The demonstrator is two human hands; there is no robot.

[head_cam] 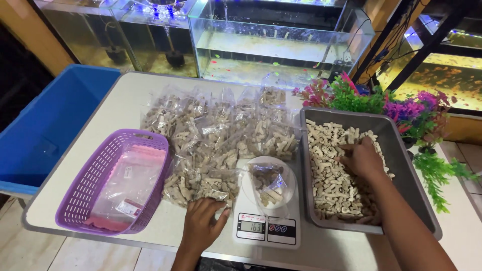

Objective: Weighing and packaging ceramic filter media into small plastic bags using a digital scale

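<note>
My right hand (362, 159) reaches into a grey tub (406, 150) of small beige tube-shaped pieces (331, 180), fingers curled among them. My left hand (201, 225) rests flat on the white table, fingertips touching a filled clear bag at the near edge of a pile of such bags (216, 145). Between my hands a white digital kitchen scale (266, 226) carries an open clear bag (267, 185) partly filled with the pieces.
A purple slotted basket (95, 175) holding flat empty plastic bags sits at the left. A blue bin (45, 125) stands beside the table. Fake plants (396, 108) lie behind the tub, aquariums (271, 40) beyond.
</note>
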